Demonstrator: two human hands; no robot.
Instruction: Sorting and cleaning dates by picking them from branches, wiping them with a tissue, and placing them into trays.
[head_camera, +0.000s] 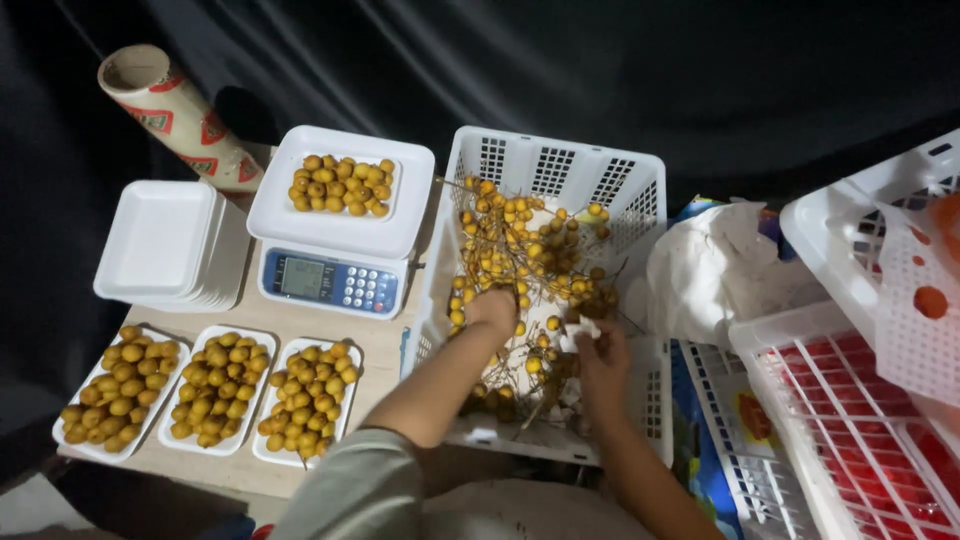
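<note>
The left hand (492, 308) was inside the white basket (560, 165), fingers curled down into the yellow fruit on twigs (520, 250); whether it gripped any could not be told; the right hand (600, 352) was near the basket's front right, fingers pinched on a small white piece (580, 330). On the worktop (300, 325), a scale (335, 270) carried a filled tray (343, 185); three filled trays (210, 390) lay in front of it; a stack of empty trays (165, 245) stood to its left.

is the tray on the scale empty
No, the white tray on the scale holds a heap of small yellow fruits.
</note>
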